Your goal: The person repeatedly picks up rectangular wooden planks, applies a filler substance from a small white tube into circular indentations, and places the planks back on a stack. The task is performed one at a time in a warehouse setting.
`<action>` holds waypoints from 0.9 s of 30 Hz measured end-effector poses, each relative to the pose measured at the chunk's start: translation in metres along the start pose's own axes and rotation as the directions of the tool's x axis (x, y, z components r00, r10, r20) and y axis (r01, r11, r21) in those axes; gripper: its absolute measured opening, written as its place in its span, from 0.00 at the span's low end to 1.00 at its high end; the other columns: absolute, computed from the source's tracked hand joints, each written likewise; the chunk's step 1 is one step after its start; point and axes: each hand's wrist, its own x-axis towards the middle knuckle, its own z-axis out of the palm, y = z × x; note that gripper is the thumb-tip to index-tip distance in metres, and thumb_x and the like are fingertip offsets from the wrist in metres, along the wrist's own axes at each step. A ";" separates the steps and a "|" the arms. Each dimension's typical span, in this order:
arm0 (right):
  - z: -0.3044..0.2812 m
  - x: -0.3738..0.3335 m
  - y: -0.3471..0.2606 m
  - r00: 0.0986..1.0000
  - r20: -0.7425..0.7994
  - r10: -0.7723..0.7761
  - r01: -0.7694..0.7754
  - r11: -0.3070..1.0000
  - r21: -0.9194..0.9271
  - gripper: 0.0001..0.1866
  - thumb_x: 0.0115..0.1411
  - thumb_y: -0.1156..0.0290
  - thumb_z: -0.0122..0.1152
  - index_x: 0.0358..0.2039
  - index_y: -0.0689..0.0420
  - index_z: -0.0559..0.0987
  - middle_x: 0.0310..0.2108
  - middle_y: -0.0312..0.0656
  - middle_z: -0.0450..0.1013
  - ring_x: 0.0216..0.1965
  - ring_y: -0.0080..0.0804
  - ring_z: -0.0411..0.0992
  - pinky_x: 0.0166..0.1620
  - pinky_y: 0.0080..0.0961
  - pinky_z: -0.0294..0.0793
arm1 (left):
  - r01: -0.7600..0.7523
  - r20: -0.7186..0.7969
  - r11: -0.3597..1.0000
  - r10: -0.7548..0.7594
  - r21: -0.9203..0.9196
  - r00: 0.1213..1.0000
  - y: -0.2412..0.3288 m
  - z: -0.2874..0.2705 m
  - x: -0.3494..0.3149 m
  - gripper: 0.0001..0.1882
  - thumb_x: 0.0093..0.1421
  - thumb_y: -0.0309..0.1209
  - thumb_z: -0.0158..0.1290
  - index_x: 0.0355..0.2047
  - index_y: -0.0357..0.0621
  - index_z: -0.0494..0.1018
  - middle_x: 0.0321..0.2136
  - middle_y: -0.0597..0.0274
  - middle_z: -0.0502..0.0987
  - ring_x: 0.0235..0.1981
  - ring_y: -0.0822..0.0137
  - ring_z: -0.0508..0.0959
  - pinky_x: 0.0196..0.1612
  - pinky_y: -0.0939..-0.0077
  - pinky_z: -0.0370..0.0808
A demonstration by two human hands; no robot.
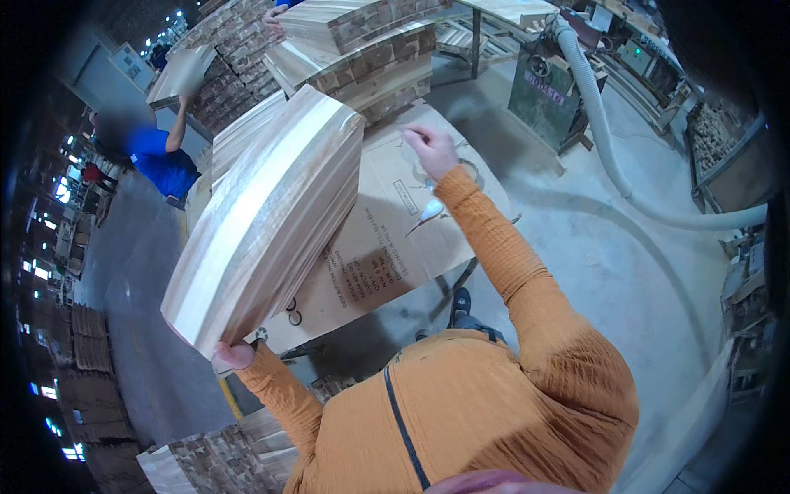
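A pale, striped wooden board [255, 210] lies on top of a slanting stack of similar boards, left of centre. At its near corner my left hand [235, 355] grips the edge, with some fingers hidden beneath. My right hand [432, 151] is raised over the cardboard sheet [362, 276], its fingers curled closed; whether anything small is in them does not show. Below that hand a small white bottle with a pointed nozzle [429, 212] lies on the cardboard, beside a roll of tape [471, 170] partly covered by my right wrist.
More stacked wooden panels [362, 70] stand beyond the table. At the far left a co-worker in a blue shirt [163, 160] holds up a board; another person's hand shows at the top. To the right stand a green machine [543, 99] and a pale hose [605, 148].
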 end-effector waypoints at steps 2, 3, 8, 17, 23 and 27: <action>-0.037 0.001 0.051 0.988 0.040 0.152 -0.115 0.871 -0.478 0.14 0.57 0.58 0.53 0.34 0.53 0.81 0.28 0.38 0.78 0.29 0.36 0.76 0.34 0.32 0.74 | 0.037 0.016 0.996 -0.035 -0.078 0.999 -0.003 0.012 0.010 0.38 0.54 0.54 0.51 0.53 0.31 0.63 0.47 0.48 0.72 0.46 0.54 0.74 0.49 0.59 0.72; -0.047 -0.004 0.053 0.949 0.082 0.306 -0.158 0.682 -0.714 0.14 0.57 0.58 0.52 0.34 0.52 0.82 0.35 0.41 0.78 0.36 0.43 0.75 0.39 0.35 0.73 | 0.027 0.026 0.997 -0.025 -0.078 0.999 -0.002 0.016 0.010 0.38 0.54 0.54 0.51 0.53 0.31 0.63 0.47 0.48 0.71 0.46 0.54 0.74 0.49 0.60 0.72; -0.081 -0.017 0.095 0.786 0.015 0.618 -0.143 0.206 -0.968 0.15 0.58 0.62 0.51 0.44 0.47 0.78 0.52 0.39 0.67 0.55 0.42 0.62 0.50 0.51 0.64 | -0.139 0.110 0.990 0.139 -0.006 0.984 0.025 0.064 0.027 0.39 0.55 0.54 0.50 0.54 0.30 0.63 0.48 0.45 0.70 0.48 0.54 0.73 0.49 0.61 0.71; -0.064 -0.016 0.099 0.722 -0.002 0.692 -0.130 0.133 -0.983 0.21 0.56 0.66 0.52 0.51 0.52 0.73 0.56 0.37 0.64 0.59 0.40 0.58 0.53 0.53 0.62 | -0.228 0.171 0.973 0.220 0.029 0.960 0.053 0.106 0.031 0.45 0.54 0.57 0.48 0.59 0.30 0.55 0.54 0.44 0.64 0.53 0.54 0.68 0.54 0.61 0.66; -0.067 -0.009 0.094 0.706 0.025 0.708 -0.104 0.138 -0.985 0.19 0.57 0.68 0.51 0.51 0.52 0.73 0.56 0.37 0.62 0.59 0.41 0.57 0.53 0.54 0.61 | -0.233 0.215 0.971 0.215 0.059 0.953 0.051 0.098 0.035 0.48 0.53 0.59 0.47 0.61 0.31 0.52 0.57 0.44 0.60 0.58 0.54 0.63 0.59 0.59 0.61; -0.058 0.000 0.082 0.905 0.127 0.406 -0.068 0.432 -0.899 0.16 0.56 0.65 0.56 0.45 0.52 0.77 0.49 0.36 0.67 0.55 0.38 0.61 0.52 0.46 0.64 | -0.262 0.220 0.959 0.234 0.111 0.947 0.057 0.101 0.031 0.50 0.53 0.62 0.46 0.61 0.31 0.50 0.59 0.44 0.58 0.59 0.54 0.61 0.60 0.59 0.59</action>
